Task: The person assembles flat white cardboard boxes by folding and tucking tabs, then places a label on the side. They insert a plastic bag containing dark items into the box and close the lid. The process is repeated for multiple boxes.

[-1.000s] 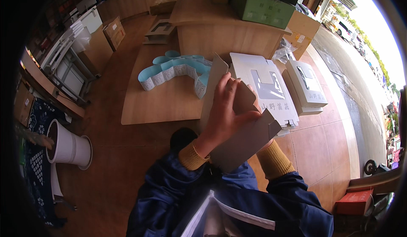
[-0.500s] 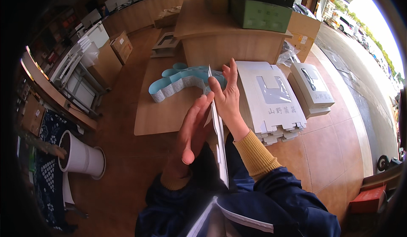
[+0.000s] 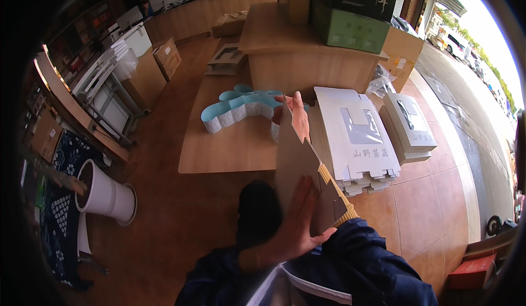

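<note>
A flat cardboard box blank [image 3: 298, 166] stands on edge before me, its grey-brown face turned left and a notched, stepped edge on its right. Against that face lies my left hand [image 3: 298, 218], fingers stretched out flat and thumb by the lower corner. My right hand [image 3: 297, 118] grips the blank's far end from the other side; its fingertips show over the edge, while the blank hides much of the hand and wrist. Beyond it, a wavy strip of light-blue-lined labels or paper [image 3: 241, 107] stands on the low wooden board [image 3: 219, 155].
Right of my hands is a stack of flat white box blanks [image 3: 356, 136] with windows. Beside it stand folded white boxes [image 3: 408, 122]. A wooden counter [image 3: 307, 67] bears a green box [image 3: 356, 31]. A white plant pot [image 3: 107, 193] is at the left.
The blank has turned from nearly edge-on to show its brown face. My left hand has slid down and toward me along it; my right hand has moved behind its far end.
</note>
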The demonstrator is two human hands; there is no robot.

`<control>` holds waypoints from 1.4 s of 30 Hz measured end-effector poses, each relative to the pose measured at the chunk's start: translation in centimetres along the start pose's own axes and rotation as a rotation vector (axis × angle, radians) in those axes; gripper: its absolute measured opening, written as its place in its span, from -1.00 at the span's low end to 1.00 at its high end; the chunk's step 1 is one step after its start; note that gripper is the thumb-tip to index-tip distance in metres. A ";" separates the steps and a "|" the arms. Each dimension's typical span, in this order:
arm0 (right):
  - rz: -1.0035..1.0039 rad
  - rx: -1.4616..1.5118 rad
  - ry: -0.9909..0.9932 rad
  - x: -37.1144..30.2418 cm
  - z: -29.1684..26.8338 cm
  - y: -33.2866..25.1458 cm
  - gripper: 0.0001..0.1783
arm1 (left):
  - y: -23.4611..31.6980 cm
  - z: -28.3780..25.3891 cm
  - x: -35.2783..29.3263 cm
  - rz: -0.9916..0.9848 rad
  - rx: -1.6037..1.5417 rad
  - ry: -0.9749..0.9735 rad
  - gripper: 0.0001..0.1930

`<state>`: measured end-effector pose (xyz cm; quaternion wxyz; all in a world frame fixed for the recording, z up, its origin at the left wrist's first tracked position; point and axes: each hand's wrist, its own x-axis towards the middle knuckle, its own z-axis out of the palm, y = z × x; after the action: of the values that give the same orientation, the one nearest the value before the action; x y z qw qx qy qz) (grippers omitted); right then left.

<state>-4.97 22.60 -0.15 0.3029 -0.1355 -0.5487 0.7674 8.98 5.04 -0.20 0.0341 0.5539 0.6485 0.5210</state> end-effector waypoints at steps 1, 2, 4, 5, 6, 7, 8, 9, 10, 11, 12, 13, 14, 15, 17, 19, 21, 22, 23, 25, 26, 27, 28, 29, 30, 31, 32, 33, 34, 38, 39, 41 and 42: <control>-0.059 -0.014 0.014 0.3 0.0 -0.3 -0.27 | 0.0 -0.6 -0.5 -0.021 -0.024 0.043 -0.08; -0.067 0.021 0.054 0.5 -0.3 -1.0 -0.40 | -0.3 -1.6 -0.7 -0.041 -0.047 0.082 -0.22; -0.173 0.025 0.154 1.6 -0.8 -3.0 -0.58 | -0.4 -4.3 -1.5 -0.002 0.110 0.372 -0.53; -0.258 0.024 0.041 1.5 -1.7 -4.5 -0.65 | -0.7 -6.3 -1.7 -0.015 0.190 0.495 -0.66; -0.251 0.001 0.006 1.6 -2.8 -6.2 -0.72 | -1.5 -7.6 -1.1 -0.067 0.055 0.699 -0.71; -0.220 0.021 -0.100 1.0 -3.9 -7.9 -0.75 | -2.3 -9.8 -0.9 -0.187 -0.122 0.740 -0.72; -0.195 0.063 -0.236 0.0 -5.1 -9.3 -0.79 | -3.4 -11.8 -0.2 -0.216 -0.107 0.758 -0.71; -0.186 -0.045 -0.209 -0.9 -5.9 -10.3 -0.78 | -4.5 -13.6 0.5 -0.195 -0.034 0.682 -0.70; -0.221 -0.118 -0.246 -1.9 -6.5 -10.9 -0.77 | -5.5 -14.3 1.2 -0.221 -0.108 0.680 -0.64; -0.245 -0.157 -0.261 -3.2 -7.2 -11.3 -0.77 | -6.3 -14.0 1.6 -0.187 -0.094 0.714 -0.58; -0.272 -0.185 -0.283 -4.6 -7.8 -11.5 -0.78 | -6.9 -13.5 2.0 -0.209 -0.103 0.756 -0.51; -0.258 -0.212 -0.249 -5.8 -8.3 -11.5 -0.77 | -7.4 -13.0 2.3 -0.163 -0.043 0.743 -0.47; -0.282 -0.232 -0.249 -6.8 -8.8 -11.6 -0.76 | -7.6 -12.3 2.5 -0.153 -0.008 0.730 -0.43; -0.262 -0.213 -0.198 -7.9 -9.1 -11.2 -0.76 | -7.8 -11.6 2.9 -0.143 0.026 0.717 -0.38; -0.254 -0.168 -0.130 -9.1 -9.9 -11.0 -0.75 | -7.6 -10.3 3.8 -0.062 0.311 0.689 -0.36; -0.273 -0.143 -0.125 -9.7 -10.9 -11.1 -0.75 | -7.0 -9.5 4.9 -0.026 0.574 0.618 -0.35; -0.295 -0.193 -0.137 -10.0 -11.6 -11.4 -0.75 | -6.4 -9.2 6.3 0.007 0.668 0.625 -0.32; -0.308 -0.204 -0.143 -10.1 -11.9 -11.5 -0.75 | -6.0 -9.1 7.0 0.021 0.722 0.631 -0.31; -0.314 -0.229 -0.179 -10.2 -12.0 -11.6 -0.74 | -5.7 -9.1 7.7 0.066 0.829 0.655 -0.29; -0.313 -0.270 -0.201 -10.5 -12.3 -11.9 -0.72 | -5.2 -8.9 8.9 0.077 0.837 0.595 -0.30; -0.327 -0.316 -0.214 -10.6 -12.3 -12.1 -0.69 | -5.0 -8.7 9.3 0.074 0.839 0.561 -0.31; -0.301 -0.301 -0.257 -10.6 -12.4 -12.4 -0.65 | -4.7 -8.5 9.6 0.089 0.828 0.577 -0.32; -0.272 -0.292 -0.301 -10.5 -12.5 -12.8 -0.61 | -4.5 -8.2 10.0 0.100 0.813 0.592 -0.34; -0.257 -0.271 -0.346 -10.4 -12.6 -13.3 -0.57 | -4.3 -7.9 10.2 0.104 0.795 0.605 -0.35; -0.151 -0.206 -0.396 -10.2 -12.8 -13.8 -0.54 | -4.1 -7.6 10.5 0.123 0.782 0.627 -0.37; -0.059 -0.129 -0.446 -10.0 -13.0 -14.4 -0.51 | -3.9 -7.3 10.7 0.135 0.765 0.646 -0.38; 0.042 -0.066 -0.493 -9.7 -13.1 -14.9 -0.48 | -3.8 -7.1 10.9 0.145 0.748 0.665 -0.40; 0.077 -0.117 -0.526 -9.4 -13.3 -15.5 -0.47 | -3.6 -6.8 11.1 0.149 0.730 0.669 -0.40; 0.076 -0.174 -0.560 -9.2 -13.5 -16.0 -0.47 | -3.4 -6.7 11.1 0.151 0.713 0.674 -0.41; 0.179 -0.283 -0.639 -8.7 -14.2 -17.3 -0.43 | -3.1 -6.5 10.8 0.191 0.644 0.634 -0.41; 0.185 -0.300 -0.630 -8.7 -14.5 -17.5 -0.45 | -3.2 -6.7 10.5 0.204 0.617 0.598 -0.42; 0.203 -0.334 -0.615 -8.7 -15.0 -17.8 -0.50 | -3.7 -7.4 9.8 0.210 0.563 0.511 -0.43; 0.206 -0.350 -0.570 -8.7 -15.3 -17.9 -0.53 | -4.1 -7.8 9.4 0.259 0.553 0.583 -0.44</control>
<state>15.72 32.68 9.76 0.0307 -0.0200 -0.7178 0.6953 -2.32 7.77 5.41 -0.3665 0.4485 0.6716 0.4620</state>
